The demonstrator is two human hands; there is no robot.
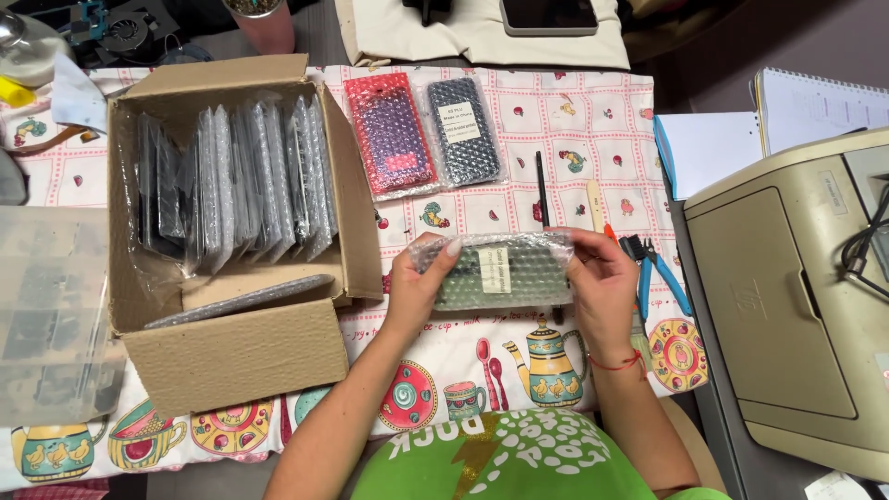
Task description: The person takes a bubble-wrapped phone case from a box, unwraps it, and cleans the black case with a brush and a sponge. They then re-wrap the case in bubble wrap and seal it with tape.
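Observation:
Both hands hold a flat green item wrapped in clear bubble wrap (500,273) with a white label, just above the patterned tablecloth (593,120). My left hand (419,282) grips its left end and my right hand (602,282) grips its right end. Beyond it lie two more bubble-wrapped flat items, a red one (391,134) and a dark one (463,130) with a white label. To the left stands an open cardboard box (236,356) packed with several upright wrapped items.
Blue-handled pliers (657,268), a black stick (542,188) and a wooden stick (595,206) lie by my right hand. A beige printer (796,306) sits at the right, white papers (708,148) behind it. A clear plastic bin (51,315) stands at the left.

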